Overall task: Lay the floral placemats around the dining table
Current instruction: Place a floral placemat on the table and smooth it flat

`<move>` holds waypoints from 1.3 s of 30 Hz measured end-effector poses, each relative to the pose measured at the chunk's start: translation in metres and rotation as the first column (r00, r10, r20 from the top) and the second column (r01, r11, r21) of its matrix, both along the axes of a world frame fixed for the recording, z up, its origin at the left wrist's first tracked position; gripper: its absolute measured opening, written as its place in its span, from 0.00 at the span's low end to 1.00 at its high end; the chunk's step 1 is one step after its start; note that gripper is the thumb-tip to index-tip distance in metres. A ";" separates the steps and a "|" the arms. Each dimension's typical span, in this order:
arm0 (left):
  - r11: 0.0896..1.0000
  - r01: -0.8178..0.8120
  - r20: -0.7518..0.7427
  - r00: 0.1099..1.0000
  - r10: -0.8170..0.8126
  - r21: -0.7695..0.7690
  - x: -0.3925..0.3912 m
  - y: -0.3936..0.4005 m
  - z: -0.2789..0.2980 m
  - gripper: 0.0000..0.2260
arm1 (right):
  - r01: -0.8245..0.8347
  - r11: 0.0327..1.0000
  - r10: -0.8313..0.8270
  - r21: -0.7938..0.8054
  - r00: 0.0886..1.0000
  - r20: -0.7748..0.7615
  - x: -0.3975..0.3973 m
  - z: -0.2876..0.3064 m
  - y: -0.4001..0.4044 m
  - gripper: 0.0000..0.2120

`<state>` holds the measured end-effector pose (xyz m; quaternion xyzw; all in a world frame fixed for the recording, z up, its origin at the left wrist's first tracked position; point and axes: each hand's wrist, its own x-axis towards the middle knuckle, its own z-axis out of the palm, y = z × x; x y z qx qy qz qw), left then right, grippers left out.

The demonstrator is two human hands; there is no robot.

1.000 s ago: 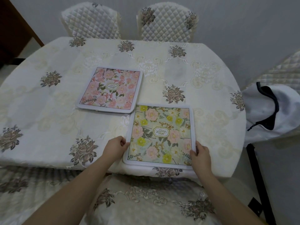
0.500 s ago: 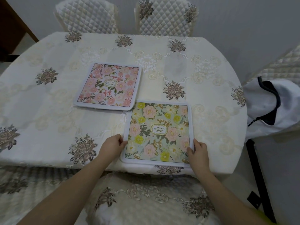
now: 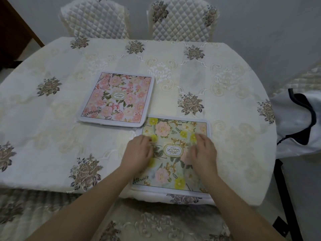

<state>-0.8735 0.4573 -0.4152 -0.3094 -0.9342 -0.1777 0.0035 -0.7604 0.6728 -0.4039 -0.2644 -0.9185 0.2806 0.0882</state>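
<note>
Where a pale wall [image 3: 260,23] backs two quilted chairs [image 3: 182,20], the dining table [image 3: 43,119] wears an embroidered cream cloth. Near its middle lies the pink placemat [image 3: 116,98]; the yellow-green placemat [image 3: 173,129] sits at the near edge under the flat left hand [image 3: 139,153] and right hand [image 3: 203,152], fingers loosely spread.

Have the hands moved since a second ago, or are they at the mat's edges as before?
Yes. Both hands slid inward from the side edges of the yellow mat onto its top, flanking the oval label.
</note>
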 end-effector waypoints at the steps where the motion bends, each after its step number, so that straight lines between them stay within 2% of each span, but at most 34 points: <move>1: 0.998 0.056 -0.006 0.998 -0.056 -0.009 -0.005 0.013 -0.003 0.14 | -0.060 0.998 0.060 0.024 0.998 0.002 -0.015 -0.001 -0.003 0.23; 4: 0.987 0.149 -0.014 0.989 -0.150 -0.065 -0.023 0.050 -0.018 0.22 | -0.186 0.981 0.184 0.060 0.982 0.029 -0.055 -0.010 -0.013 0.24; 7: 0.975 0.177 0.065 0.983 -0.169 -0.133 -0.037 0.075 -0.028 0.24 | -0.274 0.957 0.264 0.096 0.958 0.109 -0.080 -0.023 -0.016 0.24; 11: 0.961 0.184 0.076 0.982 -0.171 -0.208 -0.042 0.085 -0.043 0.28 | -0.330 0.916 0.271 0.229 0.929 0.253 -0.084 -0.049 -0.006 0.27; 16: 0.965 0.166 0.082 0.985 -0.152 -0.202 -0.046 0.084 -0.048 0.27 | -0.318 0.912 0.248 0.258 0.931 0.269 -0.083 -0.057 -0.005 0.27; 23: 0.974 0.097 0.100 0.992 -0.078 -0.204 -0.055 0.061 -0.050 0.28 | -0.203 0.953 0.131 0.223 0.944 0.302 -0.062 -0.053 0.043 0.30; 27: 0.984 0.026 0.114 0.993 -0.006 -0.175 -0.052 0.037 -0.047 0.29 | -0.106 0.976 0.045 0.188 0.952 0.304 -0.042 -0.052 0.072 0.30; 31: 0.983 0.028 0.110 0.994 -0.008 -0.181 -0.044 0.014 -0.046 0.29 | -0.085 0.973 0.004 0.214 0.935 0.355 -0.037 -0.052 0.080 0.28; 35: 0.980 -0.007 0.054 0.998 0.018 -0.200 -0.029 0.008 -0.038 0.27 | -0.031 0.979 -0.025 0.200 0.962 0.273 -0.028 -0.041 0.055 0.29; 39: 0.997 -0.018 0.127 0.992 0.027 -0.074 0.005 0.037 -0.024 0.26 | -0.090 0.990 0.071 0.111 0.984 0.165 -0.024 -0.034 -0.010 0.27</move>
